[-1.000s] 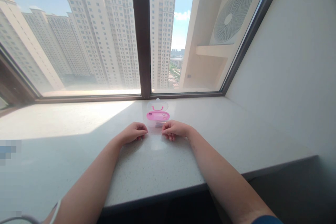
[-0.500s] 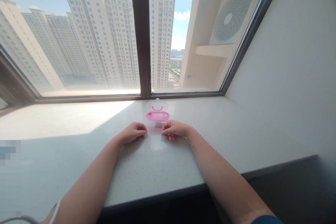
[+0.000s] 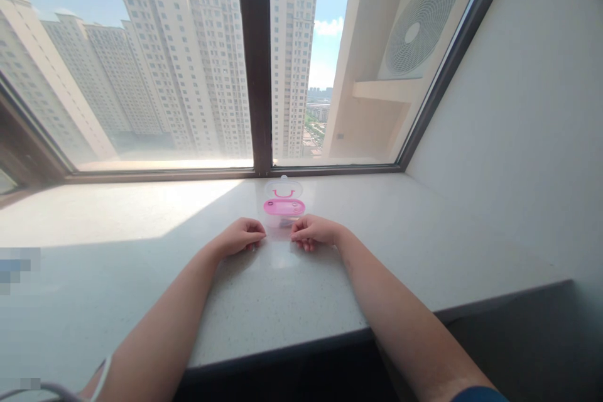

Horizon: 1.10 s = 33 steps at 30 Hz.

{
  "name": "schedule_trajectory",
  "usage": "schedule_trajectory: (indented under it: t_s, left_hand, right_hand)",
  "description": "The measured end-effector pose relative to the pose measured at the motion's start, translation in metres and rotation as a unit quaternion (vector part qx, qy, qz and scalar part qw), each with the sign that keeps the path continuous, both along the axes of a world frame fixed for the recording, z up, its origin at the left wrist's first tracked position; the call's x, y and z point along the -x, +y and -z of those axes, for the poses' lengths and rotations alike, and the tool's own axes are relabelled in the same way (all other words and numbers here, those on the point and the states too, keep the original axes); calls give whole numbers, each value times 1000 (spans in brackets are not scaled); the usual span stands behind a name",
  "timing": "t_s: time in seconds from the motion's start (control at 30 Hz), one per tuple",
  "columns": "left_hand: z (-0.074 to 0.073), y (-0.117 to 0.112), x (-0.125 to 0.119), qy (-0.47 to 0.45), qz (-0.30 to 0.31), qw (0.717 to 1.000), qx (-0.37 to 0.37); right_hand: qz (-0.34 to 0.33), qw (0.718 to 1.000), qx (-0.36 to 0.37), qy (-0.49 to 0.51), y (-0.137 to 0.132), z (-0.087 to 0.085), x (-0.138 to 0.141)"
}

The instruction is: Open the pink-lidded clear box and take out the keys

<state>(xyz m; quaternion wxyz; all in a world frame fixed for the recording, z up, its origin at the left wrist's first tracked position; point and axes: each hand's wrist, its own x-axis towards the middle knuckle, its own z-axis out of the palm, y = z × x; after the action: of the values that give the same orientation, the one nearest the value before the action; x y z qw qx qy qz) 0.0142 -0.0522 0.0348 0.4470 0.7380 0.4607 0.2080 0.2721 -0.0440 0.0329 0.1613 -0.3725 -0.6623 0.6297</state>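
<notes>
A small clear plastic box with a pink rim (image 3: 284,206) stands on the white stone sill in the middle. Its see-through lid (image 3: 283,189), with a pink handle, is raised behind it toward the window. Some small dark items show through the box's front wall, too small to name. My left hand (image 3: 244,236) rests on the sill at the box's near left, fingers curled together, and nothing shows in them. Close to the box's near right corner lies my right hand (image 3: 315,232), its thumb and fingers closed, also with nothing visible between them.
The white sill (image 3: 277,301) ends in a dark front edge near me. Behind the box runs a window with a brown frame (image 3: 259,75). A white wall (image 3: 509,138) bounds the right side. A pale cable (image 3: 51,389) lies at the lower left beside my forearm.
Both hands and the box stay as they were. Only the view has shifted very slightly.
</notes>
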Motion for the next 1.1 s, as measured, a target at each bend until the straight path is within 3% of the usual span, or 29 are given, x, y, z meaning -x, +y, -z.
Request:
schedule_trajectory:
  t_s: [1.1]
  left_hand:
    - [1, 1, 1, -4, 4, 1000, 4]
  right_hand:
    - [-3, 1000, -5, 2, 1, 2, 0]
